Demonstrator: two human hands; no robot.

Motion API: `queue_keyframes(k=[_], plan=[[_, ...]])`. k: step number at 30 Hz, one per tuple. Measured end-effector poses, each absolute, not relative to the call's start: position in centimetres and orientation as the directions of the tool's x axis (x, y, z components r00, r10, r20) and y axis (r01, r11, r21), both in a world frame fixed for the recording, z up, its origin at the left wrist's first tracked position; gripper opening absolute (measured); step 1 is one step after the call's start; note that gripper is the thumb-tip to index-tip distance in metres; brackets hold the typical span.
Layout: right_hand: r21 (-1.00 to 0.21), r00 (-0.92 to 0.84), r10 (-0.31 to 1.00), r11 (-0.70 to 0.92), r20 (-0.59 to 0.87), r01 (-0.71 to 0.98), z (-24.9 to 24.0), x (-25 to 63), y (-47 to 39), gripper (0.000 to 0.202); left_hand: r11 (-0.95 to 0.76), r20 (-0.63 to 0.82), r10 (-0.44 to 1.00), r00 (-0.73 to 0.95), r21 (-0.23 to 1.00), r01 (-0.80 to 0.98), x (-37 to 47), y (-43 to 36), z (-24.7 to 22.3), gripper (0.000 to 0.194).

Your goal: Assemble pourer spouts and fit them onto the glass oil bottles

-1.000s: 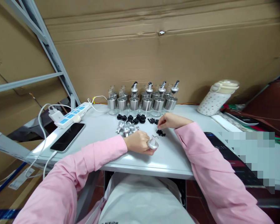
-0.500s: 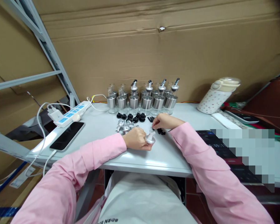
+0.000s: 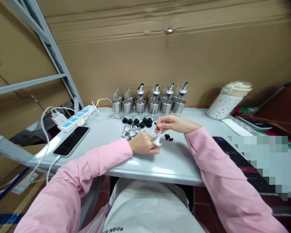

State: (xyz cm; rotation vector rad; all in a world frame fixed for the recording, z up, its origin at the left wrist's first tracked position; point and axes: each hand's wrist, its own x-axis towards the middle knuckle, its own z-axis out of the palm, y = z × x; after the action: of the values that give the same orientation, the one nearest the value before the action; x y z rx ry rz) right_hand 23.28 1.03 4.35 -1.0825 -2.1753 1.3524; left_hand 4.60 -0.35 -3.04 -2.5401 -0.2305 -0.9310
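Observation:
A silver pourer top point(image 3: 157, 141) is gripped in the closed fingers of my left hand point(image 3: 143, 143), its narrow spout tilted up. My right hand point(image 3: 172, 123) pinches a small black flap point(image 3: 158, 128) right at the tip of that spout; whether the two touch I cannot tell. To the left of the pourer lies a pile of similar silver tops point(image 3: 131, 132). Behind it sit several black stoppers point(image 3: 148, 122). Small black pieces point(image 3: 169, 137) lie on the table below my right wrist.
Two rows of glass and steel bottles point(image 3: 153, 106) stand at the back, several with pourers on. A phone point(image 3: 72, 141) and power strip point(image 3: 76, 118) are on the left. On the right are a dotted flask point(image 3: 224, 102) and a dark screen point(image 3: 242, 161).
My right hand has come from the small black pieces to the spout, bringing a black flap with it. My left hand stays nearly in place with the pourer top.

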Motion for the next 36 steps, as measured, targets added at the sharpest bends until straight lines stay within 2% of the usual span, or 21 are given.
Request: queue_keyframes(k=[5,13,18,25,36], plan=[[-0.944,-0.702,0.697,0.117,-0.142,0.308,4.97,24.09,0.45,0.03,-0.887,0.699,0.045,0.714,-0.301,0.35,4.76,-0.55,-2.94,0.041],[-0.97,-0.764,0.637,0.113,-0.097,0.217,5.33,24.31,0.07,0.024,-0.878,0.702,0.092,0.706,-0.277,0.39,4.82,-0.59,-2.97,0.041],[-0.962,-0.764,0.641,0.151,-0.08,0.228,5.24,24.08,0.21,0.024,-0.869,0.664,0.116,0.739,-0.293,0.399,4.84,-0.61,-2.98,0.042],[-0.951,-0.802,0.595,0.215,-0.054,0.223,4.79,23.93,0.55,0.024,-0.878,0.691,0.086,0.717,-0.288,0.382,4.89,-0.68,-2.97,0.043],[-0.951,-0.805,0.585,0.181,-0.1,0.249,4.75,24.03,0.62,0.028,-0.879,0.639,0.127,0.759,-0.282,0.385,4.85,-0.61,-3.1,0.043]])
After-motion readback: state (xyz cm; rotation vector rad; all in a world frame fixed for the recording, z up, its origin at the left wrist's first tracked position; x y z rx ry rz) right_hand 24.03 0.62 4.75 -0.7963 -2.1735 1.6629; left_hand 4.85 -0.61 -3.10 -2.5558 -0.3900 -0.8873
